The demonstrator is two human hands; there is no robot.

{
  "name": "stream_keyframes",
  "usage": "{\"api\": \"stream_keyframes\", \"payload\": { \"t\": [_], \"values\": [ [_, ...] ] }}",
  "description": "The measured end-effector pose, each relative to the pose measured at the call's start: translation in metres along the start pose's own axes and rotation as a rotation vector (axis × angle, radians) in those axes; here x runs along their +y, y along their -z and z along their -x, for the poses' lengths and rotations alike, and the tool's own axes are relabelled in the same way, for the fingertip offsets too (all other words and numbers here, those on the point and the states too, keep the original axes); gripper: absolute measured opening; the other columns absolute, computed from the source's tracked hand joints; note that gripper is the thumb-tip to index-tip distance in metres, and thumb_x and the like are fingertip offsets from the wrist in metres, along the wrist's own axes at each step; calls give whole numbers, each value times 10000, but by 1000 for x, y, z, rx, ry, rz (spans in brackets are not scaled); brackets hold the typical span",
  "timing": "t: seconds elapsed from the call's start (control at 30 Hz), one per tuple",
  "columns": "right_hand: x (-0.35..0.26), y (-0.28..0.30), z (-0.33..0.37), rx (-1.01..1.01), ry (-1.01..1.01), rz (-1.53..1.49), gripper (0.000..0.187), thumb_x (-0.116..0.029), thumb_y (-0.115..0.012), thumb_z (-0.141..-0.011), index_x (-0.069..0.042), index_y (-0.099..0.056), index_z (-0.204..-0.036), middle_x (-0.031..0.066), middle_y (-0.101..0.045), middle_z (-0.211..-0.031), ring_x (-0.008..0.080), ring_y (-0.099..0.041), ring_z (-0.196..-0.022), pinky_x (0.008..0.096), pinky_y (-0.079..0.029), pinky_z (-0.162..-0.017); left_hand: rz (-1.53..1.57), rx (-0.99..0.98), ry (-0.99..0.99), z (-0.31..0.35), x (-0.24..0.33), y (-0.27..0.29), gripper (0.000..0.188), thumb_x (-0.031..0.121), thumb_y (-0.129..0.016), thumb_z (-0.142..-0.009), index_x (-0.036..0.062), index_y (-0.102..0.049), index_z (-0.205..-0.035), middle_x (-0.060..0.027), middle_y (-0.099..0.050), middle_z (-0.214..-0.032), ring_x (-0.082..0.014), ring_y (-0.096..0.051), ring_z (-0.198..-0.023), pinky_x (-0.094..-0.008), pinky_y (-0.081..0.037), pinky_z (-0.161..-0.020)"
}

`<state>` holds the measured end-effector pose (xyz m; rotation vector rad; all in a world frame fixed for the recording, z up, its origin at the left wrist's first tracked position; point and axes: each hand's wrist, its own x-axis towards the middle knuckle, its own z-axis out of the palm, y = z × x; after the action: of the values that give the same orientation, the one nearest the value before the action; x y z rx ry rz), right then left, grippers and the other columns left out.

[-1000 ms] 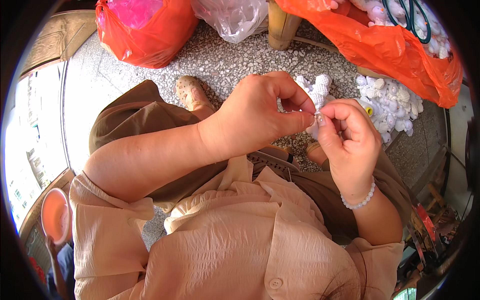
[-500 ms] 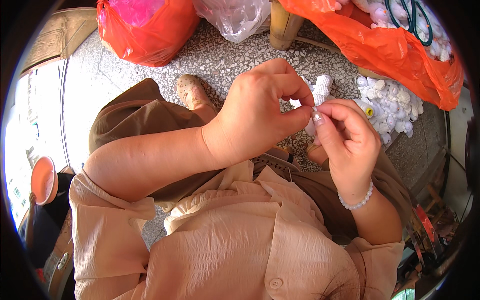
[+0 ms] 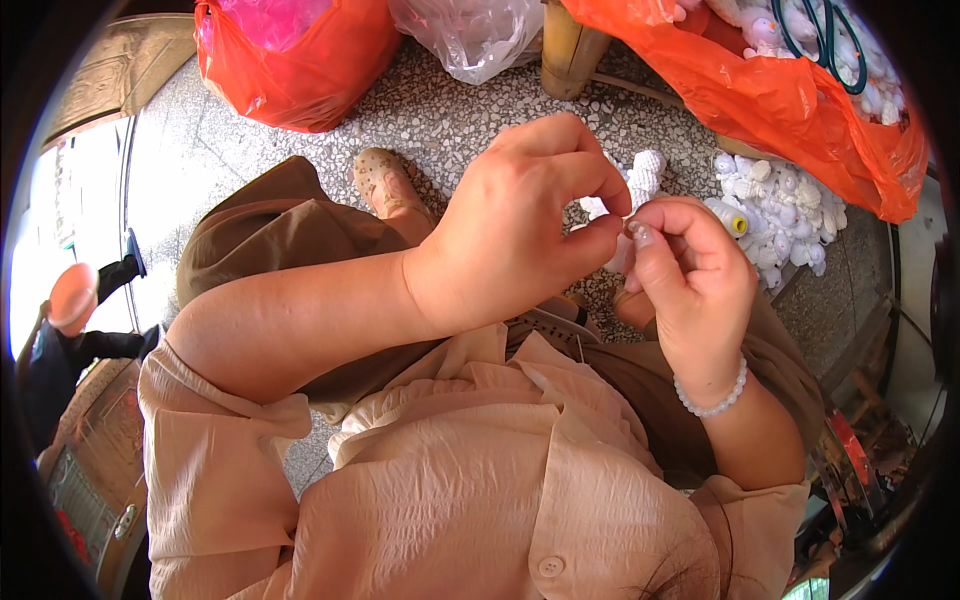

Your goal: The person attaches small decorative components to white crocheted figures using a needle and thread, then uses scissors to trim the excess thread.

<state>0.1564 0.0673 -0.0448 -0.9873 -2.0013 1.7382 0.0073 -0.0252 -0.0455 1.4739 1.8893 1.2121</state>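
My left hand (image 3: 535, 220) and my right hand (image 3: 695, 270) meet fingertip to fingertip over my lap. Thumb and forefinger of each are pinched together on something tiny and pale, too small to name. A beaded bracelet (image 3: 715, 397) circles my right wrist. Just beyond the fingers is a white knitted or crocheted piece (image 3: 645, 175), partly hidden behind them; whether it touches a hand I cannot tell. By my right knuckles lies a white spool with a yellow centre (image 3: 736, 220). Past it sits a heap of small white knitted-looking pieces (image 3: 785, 205).
An orange plastic bag (image 3: 830, 125) at far right holds many white pieces and green-handled scissors (image 3: 825, 45). Another orange bag (image 3: 300, 75) and a clear bag (image 3: 470, 35) stand on the speckled floor, near a bamboo leg (image 3: 572, 55). At left, a person (image 3: 60, 360) carries a pink bowl (image 3: 73, 298).
My fingertips have drawn very slightly apart, the right hand turning a little. At left, the person with the pink bowl has moved farther forward. The bags and white heap stay put.
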Motion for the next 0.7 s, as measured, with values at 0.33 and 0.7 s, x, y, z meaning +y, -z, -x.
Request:
{"api": "stream_keyframes", "payload": {
  "t": [0.33, 0.7],
  "values": [
    [-12, 3, -1, -126, -261, -354, 92, -31, -531, -879, 48, -571, -903, 14, -568, -702, 51, -510, -592, 189, -423, -553, -180, 93, -284, -3, -4, 3, 251, 23, -732, -569, 89, -658, -799, -32, -532, -813, -200, -539, -703, -300, -424, -607],
    [-10, 11, -8, -237, -400, -639, 156, -76, -535, -892, 58, -610, -923, 49, -609, -771, 81, -524, -619, 205, -431, -573, -28, 26, -150, -2, 2, 8, 230, -24, -712, -602, 70, -680, -809, -43, -522, -788, -183, -545, -686, -277, -431, -601]
  ]
}}
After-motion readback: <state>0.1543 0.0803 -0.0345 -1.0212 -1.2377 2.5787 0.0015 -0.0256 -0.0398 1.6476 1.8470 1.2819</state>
